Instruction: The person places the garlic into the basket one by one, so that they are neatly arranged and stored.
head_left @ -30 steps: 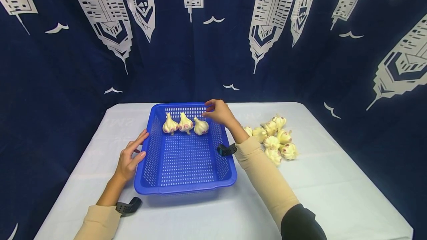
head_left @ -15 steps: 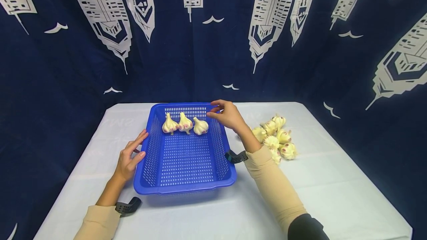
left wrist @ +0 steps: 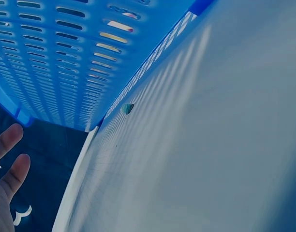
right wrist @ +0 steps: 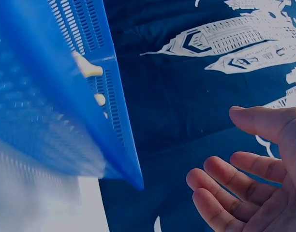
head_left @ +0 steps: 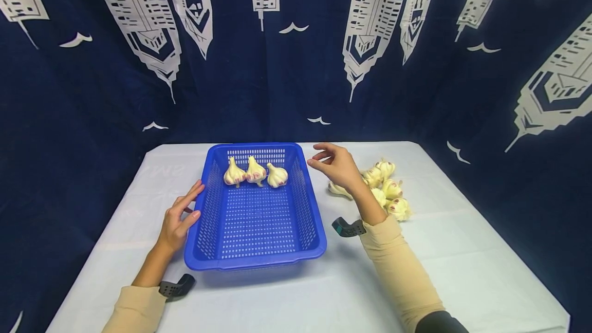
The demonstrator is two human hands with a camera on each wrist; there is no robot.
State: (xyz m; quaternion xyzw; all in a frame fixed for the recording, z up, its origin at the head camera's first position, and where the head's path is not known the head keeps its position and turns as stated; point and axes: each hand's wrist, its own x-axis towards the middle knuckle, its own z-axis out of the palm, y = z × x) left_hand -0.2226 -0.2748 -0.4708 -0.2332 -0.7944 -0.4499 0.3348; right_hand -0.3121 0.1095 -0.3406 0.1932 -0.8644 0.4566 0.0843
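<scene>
A blue perforated plastic basket [head_left: 256, 262] stands on the white-covered table. Inside, along its far end, three garlic bulbs [head_left: 256, 171] sit in a row with their stems up. My left hand [head_left: 178, 220] rests against the basket's left rim, fingers extended; in the left wrist view two fingertips [left wrist: 10, 140] show close to the blue rim. Just right of the basket, my right hand [head_left: 338, 166] hovers with nothing in it, its fingers loosely bent, as the right wrist view also shows. Behind and below that hand lies a pile of garlic bulbs [head_left: 399, 209], partly hidden by the forearm.
A single garlic bulb [head_left: 339, 189] lies between the basket and the pile. The white tablecloth [head_left: 472, 251] spreads to both sides. A navy curtain [head_left: 259, 81] with white building prints hangs behind the table. Each wrist wears a dark band [head_left: 178, 287].
My right hand has moved from over the basket's far right corner to the right, outside the rim and toward the pile. The left hand and the three bulbs have stayed in place.
</scene>
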